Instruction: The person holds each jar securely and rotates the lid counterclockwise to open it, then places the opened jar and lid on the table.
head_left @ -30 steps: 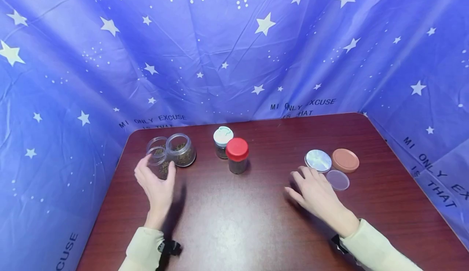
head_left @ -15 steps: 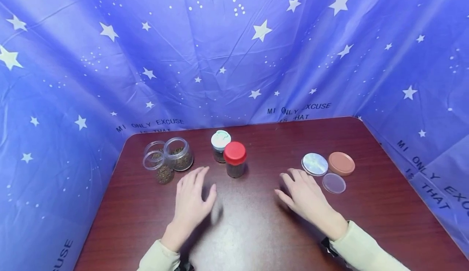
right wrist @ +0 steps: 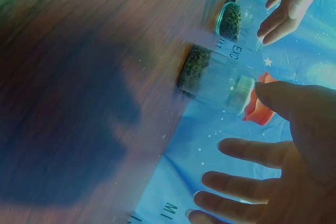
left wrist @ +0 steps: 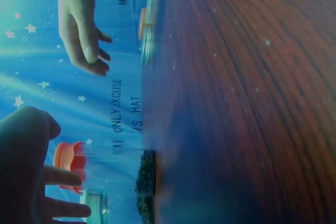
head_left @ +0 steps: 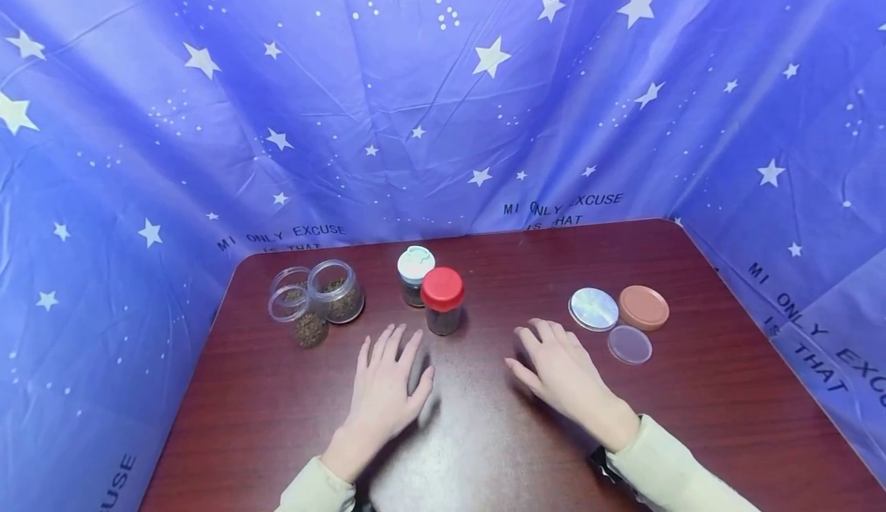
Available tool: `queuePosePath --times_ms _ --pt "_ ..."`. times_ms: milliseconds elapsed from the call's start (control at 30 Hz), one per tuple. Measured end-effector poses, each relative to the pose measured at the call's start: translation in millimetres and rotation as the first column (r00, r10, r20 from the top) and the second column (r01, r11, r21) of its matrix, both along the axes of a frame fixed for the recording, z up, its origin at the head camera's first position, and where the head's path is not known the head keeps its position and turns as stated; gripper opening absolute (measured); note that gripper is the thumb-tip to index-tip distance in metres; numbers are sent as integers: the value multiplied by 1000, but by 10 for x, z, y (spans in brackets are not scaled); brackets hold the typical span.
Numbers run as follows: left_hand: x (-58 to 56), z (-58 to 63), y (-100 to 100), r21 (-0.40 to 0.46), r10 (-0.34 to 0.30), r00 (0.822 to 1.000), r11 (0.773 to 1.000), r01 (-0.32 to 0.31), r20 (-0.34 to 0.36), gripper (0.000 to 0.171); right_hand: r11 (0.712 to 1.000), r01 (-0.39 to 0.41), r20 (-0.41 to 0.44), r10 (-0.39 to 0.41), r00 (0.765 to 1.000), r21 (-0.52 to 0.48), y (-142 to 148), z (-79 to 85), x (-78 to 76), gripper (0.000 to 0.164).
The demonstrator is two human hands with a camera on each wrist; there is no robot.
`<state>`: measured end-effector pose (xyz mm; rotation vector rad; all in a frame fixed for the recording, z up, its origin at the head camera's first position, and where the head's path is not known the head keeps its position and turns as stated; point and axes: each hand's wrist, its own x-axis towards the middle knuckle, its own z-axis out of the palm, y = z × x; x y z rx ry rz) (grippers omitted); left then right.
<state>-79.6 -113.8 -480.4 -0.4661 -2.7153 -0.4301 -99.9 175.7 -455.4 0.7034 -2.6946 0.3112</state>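
My left hand (head_left: 386, 395) hovers over the table with fingers spread, just in front of a clear jar with a red lid (head_left: 443, 289). Behind that jar stands another with a white lid (head_left: 416, 264). Fingers of my right hand (head_left: 569, 374) are extended and relaxed, left of a group of lids; it holds nothing. Both lidded jars contain dark granules at the bottom, seen in the left wrist view (left wrist: 146, 174). To the left cluster three open clear jars with brown granules, among them a wide jar (head_left: 344, 302) and a front jar (head_left: 310, 330).
At the right of the brown table (head_left: 526, 281) lie a silver lid (head_left: 594, 309), an orange lid (head_left: 644, 307) and a clear lid (head_left: 630, 344). A blue star-patterned curtain (head_left: 388, 97) encloses the back and sides.
My left hand has let go of the front open jar at the left and moved right and nearer, fingers now spread. My right hand has shifted slightly left, away from the lids.
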Motion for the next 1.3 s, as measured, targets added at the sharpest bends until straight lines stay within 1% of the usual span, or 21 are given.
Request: queuePosePath --times_ms 100,200,267,333,433,533,633,733,867,1000,1133,1300 --pt "8 -16 7 1 -2 1000 1000 2 -17 54 1000 -1 2 1 1000 -1 -22 -2 -17 42" --pt "10 -30 1 6 -10 997 1000 10 -72 51 1000 -2 4 2 1000 -12 -71 29 -62 43" --pt "7 -39 -4 7 -15 994 1000 16 -111 46 999 0 12 0 1000 -32 -125 81 -114 43" --pt "3 -45 -11 10 -19 991 1000 21 -133 41 998 -1 22 3 1000 -62 -199 161 -184 42" --pt "3 -47 -17 17 -20 991 1000 23 -133 36 995 -9 32 13 999 -104 -334 311 -317 41" --pt "7 -52 -19 23 -19 993 1000 22 -119 36 991 -37 32 41 999 -126 -479 455 -467 40" --pt "17 -59 -20 22 -19 994 1000 21 -111 37 991 -59 43 64 997 -122 -615 563 -609 41" --pt "25 -60 -18 13 -22 994 1000 24 -110 38 993 -66 65 72 995 -101 -735 614 -737 42" --pt "31 -56 -18 8 -29 993 1000 30 -112 38 995 -76 102 82 991 -66 -879 624 -866 47" --pt "29 -60 -17 4 -31 992 999 32 -120 39 996 -87 135 89 987 -24 -982 584 -945 50" --pt "27 -67 -9 -2 -33 991 999 33 -128 38 996 -93 153 90 984 12 -1029 521 -986 55" --pt "23 -72 -9 -1 -31 993 1000 31 -115 37 994 -113 169 113 979 -8 -1056 479 -1003 63"
